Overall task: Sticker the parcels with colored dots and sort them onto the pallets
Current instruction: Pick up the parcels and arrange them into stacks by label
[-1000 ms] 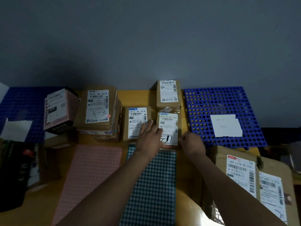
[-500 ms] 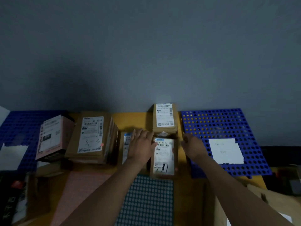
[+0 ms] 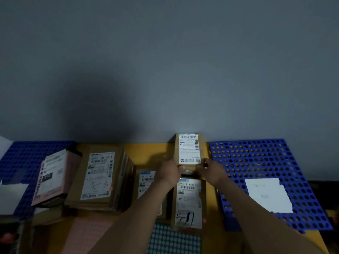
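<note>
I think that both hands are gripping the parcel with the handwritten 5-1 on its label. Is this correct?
Not quite. The head view shows the left hand and the right hand gripping the parcel by the wall, one on each side. The parcel marked 5-1 lies nearer the person, and neither hand holds it.

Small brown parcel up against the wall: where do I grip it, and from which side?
Grip the parcel by its left and right faces near the front corners, coming from the near end: its back meets the wall, its sides are exposed.
</note>
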